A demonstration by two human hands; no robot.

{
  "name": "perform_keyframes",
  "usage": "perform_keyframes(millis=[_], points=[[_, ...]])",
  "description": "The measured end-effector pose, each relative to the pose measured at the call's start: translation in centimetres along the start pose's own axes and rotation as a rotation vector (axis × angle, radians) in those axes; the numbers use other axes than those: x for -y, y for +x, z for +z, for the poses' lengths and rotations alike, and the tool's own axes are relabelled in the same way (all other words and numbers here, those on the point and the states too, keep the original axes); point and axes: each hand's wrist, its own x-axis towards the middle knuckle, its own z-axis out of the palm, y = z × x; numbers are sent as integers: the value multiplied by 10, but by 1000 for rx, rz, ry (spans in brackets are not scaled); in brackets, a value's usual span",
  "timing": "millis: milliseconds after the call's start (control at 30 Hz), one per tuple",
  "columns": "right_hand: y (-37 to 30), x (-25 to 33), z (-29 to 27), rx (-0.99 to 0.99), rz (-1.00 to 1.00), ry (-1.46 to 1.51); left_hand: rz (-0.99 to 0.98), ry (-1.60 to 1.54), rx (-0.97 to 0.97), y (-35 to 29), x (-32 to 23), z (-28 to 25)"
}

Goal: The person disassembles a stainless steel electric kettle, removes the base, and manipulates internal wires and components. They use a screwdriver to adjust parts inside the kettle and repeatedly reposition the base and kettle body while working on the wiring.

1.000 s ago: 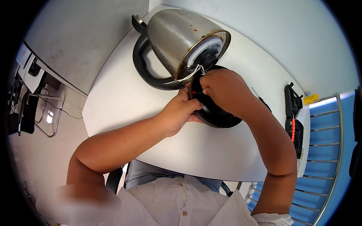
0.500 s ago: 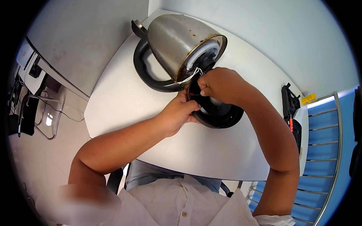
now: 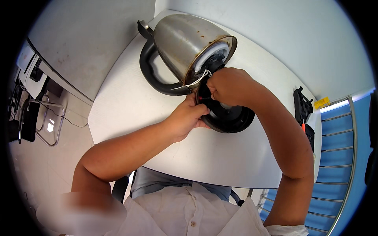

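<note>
A stainless steel electric kettle (image 3: 185,43) lies on its side on the white table (image 3: 130,106), its open underside toward me and its black handle (image 3: 151,74) to the left. A round black base plate (image 3: 230,116) is tilted against that underside, joined to it by white wires (image 3: 197,80). My left hand (image 3: 185,118) grips the plate's near left edge. My right hand (image 3: 226,84) is closed over the plate's top, pinching something small near the wires; what it pinches is hidden by the fingers.
A black tool with a red tip (image 3: 303,114) lies at the table's right edge. A blue slatted chair (image 3: 338,157) stands at the right. On the floor at the left are a wire-frame stand (image 3: 43,122) and dark devices (image 3: 23,118).
My right hand has shifted slightly up toward the wires at the kettle's underside. My left hand and the base plate stay in place.
</note>
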Motion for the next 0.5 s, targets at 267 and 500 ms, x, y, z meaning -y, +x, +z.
perform_keyframes(millis=[267, 500], points=[[2, 0, -5, 30, -59, 4, 22, -20, 8, 1, 4, -4], [7, 6, -2, -32, -65, -107, 2, 38, 7, 1, 4, -3]])
